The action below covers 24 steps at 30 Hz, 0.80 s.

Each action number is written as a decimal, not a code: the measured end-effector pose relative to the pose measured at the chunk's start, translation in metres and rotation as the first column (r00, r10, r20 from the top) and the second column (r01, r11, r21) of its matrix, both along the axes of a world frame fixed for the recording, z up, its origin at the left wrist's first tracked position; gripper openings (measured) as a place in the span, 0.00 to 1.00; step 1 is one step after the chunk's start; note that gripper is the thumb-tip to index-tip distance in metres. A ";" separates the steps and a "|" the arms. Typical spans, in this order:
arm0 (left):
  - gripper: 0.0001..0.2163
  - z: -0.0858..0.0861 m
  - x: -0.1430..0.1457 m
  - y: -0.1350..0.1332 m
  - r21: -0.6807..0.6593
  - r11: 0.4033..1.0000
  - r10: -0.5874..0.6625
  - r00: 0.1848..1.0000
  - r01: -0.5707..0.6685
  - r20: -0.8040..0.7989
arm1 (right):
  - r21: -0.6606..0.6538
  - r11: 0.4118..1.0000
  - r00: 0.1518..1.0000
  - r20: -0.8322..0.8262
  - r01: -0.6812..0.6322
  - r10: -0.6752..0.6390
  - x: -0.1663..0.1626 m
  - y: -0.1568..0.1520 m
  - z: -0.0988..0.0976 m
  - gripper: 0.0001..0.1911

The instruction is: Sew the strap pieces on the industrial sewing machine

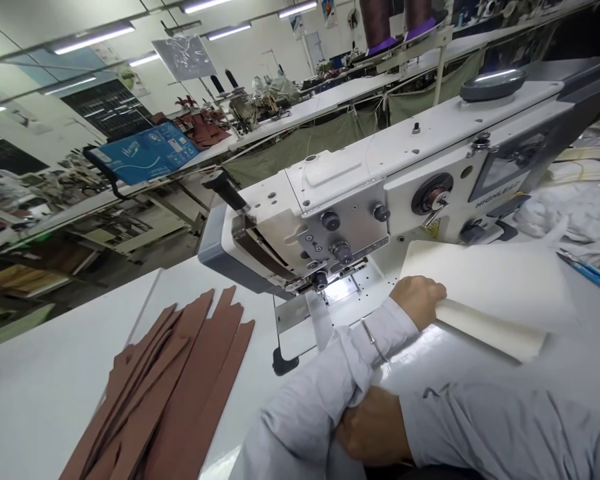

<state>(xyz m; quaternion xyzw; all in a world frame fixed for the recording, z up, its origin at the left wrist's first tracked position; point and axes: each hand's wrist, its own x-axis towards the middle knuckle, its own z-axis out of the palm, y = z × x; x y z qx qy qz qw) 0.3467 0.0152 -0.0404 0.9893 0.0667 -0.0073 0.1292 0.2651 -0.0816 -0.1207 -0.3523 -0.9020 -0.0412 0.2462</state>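
My left hand [417,300] reaches across to the right of the sewing machine [340,220], its fingers closed on the left edge of a cream sheet [485,273]. The near edge of that sheet curls up into a fold. My right hand [373,427] is lower down, crossed against my left sleeve [320,387]. Its fingers are mostly hidden there, so I cannot tell their grip. Under the machine's head, the lit needle area [340,290] shows no cloth.
Long reddish-brown cut strips [180,387] lie piled on the table's left. A blue pen-like tool [590,273] and white scraps [570,207] lie at right. Brown thread cones [375,23] stand behind the machine. A blue box [145,153] sits on another bench.
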 end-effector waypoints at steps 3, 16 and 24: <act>0.07 -0.002 0.001 0.002 -0.091 0.993 0.078 0.996 -0.075 0.036 | -0.005 1.000 1.000 -0.004 0.006 -0.006 -0.001 0.000 -0.002 0.05; 0.06 -0.009 0.006 0.024 -0.577 0.798 0.188 0.982 -0.173 -0.035 | -0.018 0.999 0.998 -0.039 0.048 -0.049 0.000 -0.001 0.004 0.06; 0.13 0.023 -0.080 0.015 -0.445 0.895 0.174 0.939 -0.024 0.298 | -0.024 0.993 0.986 -0.123 0.113 -0.115 -0.002 0.000 0.009 0.08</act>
